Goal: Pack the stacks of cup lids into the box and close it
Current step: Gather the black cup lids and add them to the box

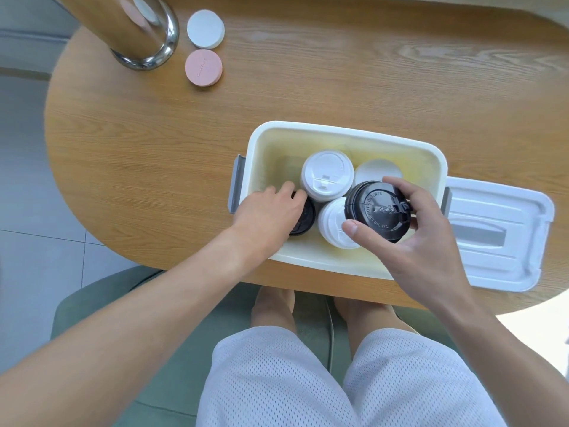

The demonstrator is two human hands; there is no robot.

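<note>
In the open white box [345, 131] near the table's [138, 149] front edge, the left hand [271, 211] grips a black lid stack [304, 217] at the box's left end — the right hand [421, 232] holds another black lid stack [377, 209] above the white stacks [326, 174], box lid [498, 232] lying just right.

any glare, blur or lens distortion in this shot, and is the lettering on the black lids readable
Head view: wide-angle bending curves the table edge and stretches the forearms; a blown-out patch of light sits at the lower right; the metal pedestal carries bright reflections of the two coasters; the raised lettering on the black lid stack in the right hand is only partly legible; the left hand looks slightly soft.
</note>
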